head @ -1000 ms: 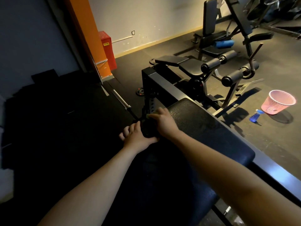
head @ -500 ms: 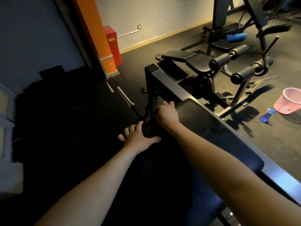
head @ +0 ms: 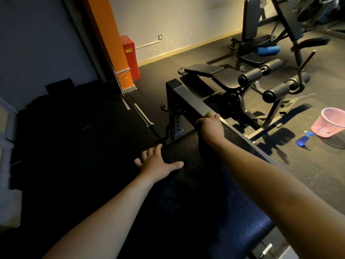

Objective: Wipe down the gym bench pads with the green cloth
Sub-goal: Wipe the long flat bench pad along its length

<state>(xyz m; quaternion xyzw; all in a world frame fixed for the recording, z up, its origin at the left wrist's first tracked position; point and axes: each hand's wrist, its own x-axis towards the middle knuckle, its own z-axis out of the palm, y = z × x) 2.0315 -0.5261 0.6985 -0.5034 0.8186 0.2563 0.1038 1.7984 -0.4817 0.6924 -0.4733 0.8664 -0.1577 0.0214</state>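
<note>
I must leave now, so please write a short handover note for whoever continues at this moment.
Left hand: open, flat on the near bench pad, left edge.
Right hand: fingers curled on a dark wad, apparently the cloth, at the pad's far right corner.
Spray bottle: on the floor beside the pink basket.
Done: cannot tell how much is wiped.
Left: likely the rest of this pad, then the bench behind.

Bench pad (head: 188, 148) w/ L hand (head: 158, 163), R hand (head: 211, 127) atop
</note>
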